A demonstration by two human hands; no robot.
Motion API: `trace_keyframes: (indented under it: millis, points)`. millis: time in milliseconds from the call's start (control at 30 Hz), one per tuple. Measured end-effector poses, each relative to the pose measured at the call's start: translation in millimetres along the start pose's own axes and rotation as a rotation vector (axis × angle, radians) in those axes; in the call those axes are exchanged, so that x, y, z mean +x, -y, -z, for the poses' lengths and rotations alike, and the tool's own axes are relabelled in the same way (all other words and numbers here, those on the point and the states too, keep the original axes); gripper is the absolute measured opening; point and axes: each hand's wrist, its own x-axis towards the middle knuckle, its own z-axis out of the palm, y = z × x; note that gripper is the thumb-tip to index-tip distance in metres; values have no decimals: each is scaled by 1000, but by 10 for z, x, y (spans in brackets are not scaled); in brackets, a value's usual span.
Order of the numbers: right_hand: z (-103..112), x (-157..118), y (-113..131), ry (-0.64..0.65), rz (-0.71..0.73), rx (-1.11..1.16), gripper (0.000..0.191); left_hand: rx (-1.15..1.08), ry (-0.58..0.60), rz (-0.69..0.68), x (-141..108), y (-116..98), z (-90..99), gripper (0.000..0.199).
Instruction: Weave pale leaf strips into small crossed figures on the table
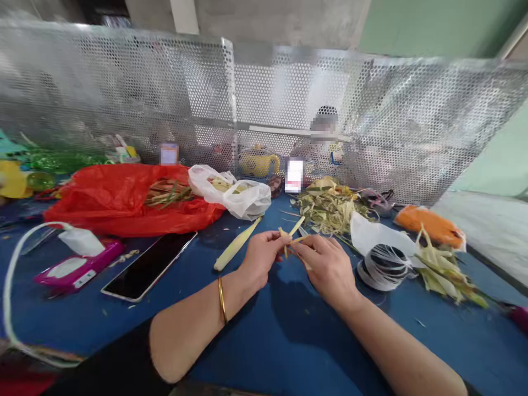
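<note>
Over the middle of the blue table, my left hand [262,256] pinches a small crossed piece of pale husk strips [297,226] that look like corn husk. From the other side my right hand [325,264] grips a strip of the same husk, its fingertips close to the left ones. Fingers partly hide where the strips cross. A long, pale folded husk [237,245] lies just left of my left hand. To the right of my right hand stands a spool of white cord or wire [383,268]. Beyond the hands is a heap of dry husk shreds [334,206].
On the left lie a red plastic bag [111,192], a black-screened phone [150,267] and a magenta box [78,269] with a white plug. A white bag [243,198], yellow teapot [259,163] and orange bundle [431,225] sit farther back. A perforated metal screen [272,93] borders the table.
</note>
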Motion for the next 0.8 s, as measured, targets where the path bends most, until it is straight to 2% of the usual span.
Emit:
trace_keyframes:
  millis: [67,167,267,367,467,667,800]
  points:
    - [34,28,36,-14,153,-31,18,-5,24,-41,1,20,4,22]
    - [50,53,67,-3,179,19,18,8,51,-64,-5,45,-1,23]
    - [22,60,49,44,-72,192,19,38,61,-38,-23,43,-17,24]
    - [0,70,-14,67,-325,398,21,73,123,-43,-42,15,-28,22]
    - [8,85,-86,41,-382,479,19,113,201,-79,-54,-16,-25,16]
    - [-2,69,-150,279,-605,461,22,186,311,-108,-92,-42,-25,14]
    - [-37,58,-101,300,-652,423,22,146,325,-23,-133,-31,-49,17]
